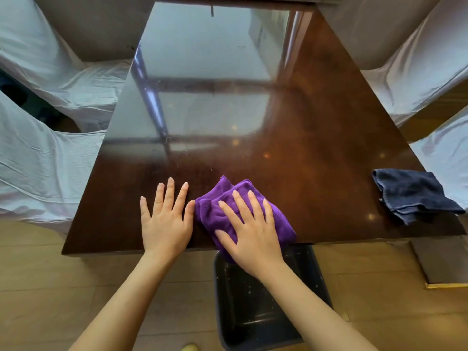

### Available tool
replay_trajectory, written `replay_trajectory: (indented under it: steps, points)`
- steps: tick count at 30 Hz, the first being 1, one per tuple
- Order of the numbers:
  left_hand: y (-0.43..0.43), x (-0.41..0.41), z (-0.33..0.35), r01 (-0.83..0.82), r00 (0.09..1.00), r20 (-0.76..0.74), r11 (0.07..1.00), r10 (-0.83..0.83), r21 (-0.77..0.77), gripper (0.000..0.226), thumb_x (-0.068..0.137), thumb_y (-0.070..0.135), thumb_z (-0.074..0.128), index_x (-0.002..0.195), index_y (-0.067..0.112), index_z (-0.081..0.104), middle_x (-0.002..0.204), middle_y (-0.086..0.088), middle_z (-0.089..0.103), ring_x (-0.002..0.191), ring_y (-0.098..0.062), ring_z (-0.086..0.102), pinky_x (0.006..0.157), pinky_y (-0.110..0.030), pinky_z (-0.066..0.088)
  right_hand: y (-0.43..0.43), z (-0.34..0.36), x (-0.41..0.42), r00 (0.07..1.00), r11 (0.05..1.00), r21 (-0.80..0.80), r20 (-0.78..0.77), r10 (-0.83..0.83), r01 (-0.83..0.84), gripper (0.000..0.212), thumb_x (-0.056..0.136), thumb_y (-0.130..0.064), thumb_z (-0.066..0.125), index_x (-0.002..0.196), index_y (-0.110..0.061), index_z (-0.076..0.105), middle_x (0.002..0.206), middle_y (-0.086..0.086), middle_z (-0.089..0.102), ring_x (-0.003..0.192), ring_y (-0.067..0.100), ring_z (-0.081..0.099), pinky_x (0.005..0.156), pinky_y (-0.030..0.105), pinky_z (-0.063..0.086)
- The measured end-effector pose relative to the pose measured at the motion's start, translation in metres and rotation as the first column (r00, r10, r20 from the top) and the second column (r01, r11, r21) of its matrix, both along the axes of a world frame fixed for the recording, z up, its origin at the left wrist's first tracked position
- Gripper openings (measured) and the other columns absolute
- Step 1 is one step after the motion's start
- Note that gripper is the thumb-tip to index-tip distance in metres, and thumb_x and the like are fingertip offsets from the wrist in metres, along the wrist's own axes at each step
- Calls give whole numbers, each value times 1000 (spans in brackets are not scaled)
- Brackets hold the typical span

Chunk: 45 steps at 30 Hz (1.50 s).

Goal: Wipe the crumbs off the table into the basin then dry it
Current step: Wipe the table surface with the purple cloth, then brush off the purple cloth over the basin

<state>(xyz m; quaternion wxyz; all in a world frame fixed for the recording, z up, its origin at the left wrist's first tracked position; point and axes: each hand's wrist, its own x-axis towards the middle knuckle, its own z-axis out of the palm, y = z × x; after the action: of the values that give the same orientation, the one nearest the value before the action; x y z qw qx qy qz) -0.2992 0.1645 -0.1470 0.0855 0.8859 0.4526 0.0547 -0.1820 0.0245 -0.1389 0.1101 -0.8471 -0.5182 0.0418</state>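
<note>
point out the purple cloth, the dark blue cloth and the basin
purple cloth [281, 221], head view, its right part beside the hand
dark blue cloth [412, 193], head view, middle of the folded fabric
basin [249, 305], head view, inner floor below the table edge

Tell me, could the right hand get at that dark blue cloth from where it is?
Probably yes. The right hand lies flat on the purple cloth, and only bare table separates it from the dark blue cloth.
</note>
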Motion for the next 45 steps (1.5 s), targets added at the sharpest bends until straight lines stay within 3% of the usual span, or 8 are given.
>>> replay_trajectory:
  steps: [10,15,19,22,28,31,37,45]
  points:
    - [0,0,0,12,1000,-7,1000,-12,-19,65,83,59,-2,142,37,11,157,4,9,144,-12,0,116,-47,-3,-57,-3,14,996,999,-43,91,16,-13,59,88,-61,26,139,-32,31,148,1,39,137,29,32,109,52,21]
    - [-5,5,8,34,999,36,995,-31,-94,65,86,64,2,144,34,10,157,1,5,144,-14,-4,115,-47,-6,-81,-4,36,991,1000,0,136,15,-15,55,85,-47,52,136,-29,39,142,2,47,132,29,40,107,50,27]
    - [-65,35,26,523,832,307,839,-463,-151,71,81,65,26,141,34,4,152,7,2,144,-14,-2,116,-35,-2,-92,-2,44,998,996,81,45,41,-44,66,79,-34,68,137,-27,38,143,2,46,134,28,38,107,51,27]
    - [-118,54,18,708,697,213,703,-684,-58,81,81,63,43,144,28,6,152,7,4,143,-12,0,119,-30,5,-110,1,62,996,986,159,-66,64,-53,78,73,-24,74,140,-22,33,148,-3,32,138,20,26,111,46,23]
    - [-154,78,10,654,700,173,719,-693,234,57,66,24,80,118,10,61,123,-7,63,114,-21,59,97,-35,45,-152,7,104,969,988,60,-192,154,-145,85,77,-30,71,144,-29,18,153,-9,10,143,10,7,117,34,12]
    - [-160,88,9,612,704,198,724,-682,319,46,65,15,81,109,10,67,112,-7,69,104,-21,65,89,-32,51,-167,8,118,955,973,27,-185,231,-230,89,78,-31,70,144,-33,11,155,-9,10,142,5,3,116,27,8]
    - [-180,100,20,544,782,170,790,-599,282,47,54,6,86,98,10,72,102,-6,73,93,-19,70,67,-28,59,-178,27,146,962,947,200,-56,267,-251,57,75,-4,73,127,-15,54,123,12,61,113,25,57,93,38,51]
    - [-195,129,59,491,833,253,868,-492,69,41,54,11,86,91,20,71,85,7,75,71,-11,70,54,-20,53,-190,52,186,936,922,293,-165,310,-254,39,84,0,56,121,-12,58,112,3,66,97,23,56,88,34,47]
